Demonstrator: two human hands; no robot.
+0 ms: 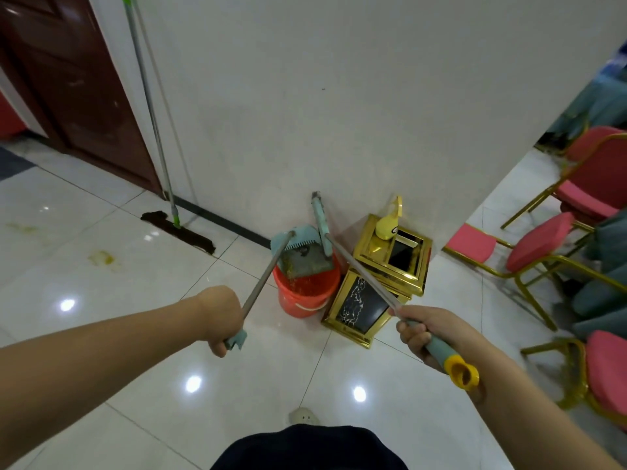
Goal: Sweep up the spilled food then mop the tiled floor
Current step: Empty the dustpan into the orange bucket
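Observation:
My left hand [220, 318] grips the end of the long metal handle of a teal dustpan [302, 257]. The pan is tipped over the mouth of an orange bucket [305, 293] that stands by the wall. My right hand [420, 334] holds the teal grip of a broom handle with a yellow cap. The teal broom head [320, 225] rests against the dustpan's upper edge, above the bucket. Yellowish food stains [103, 257] mark the white tiles at the left. A flat mop [179, 230] with a dark pad leans on the wall beside the door.
A gold and black bin [373, 283] stands right of the bucket with a yellow bottle [388, 225] on top. Red chairs with gold frames [556, 245] crowd the right side. A dark wooden door [68, 83] is at the upper left. My foot [303, 415] shows below.

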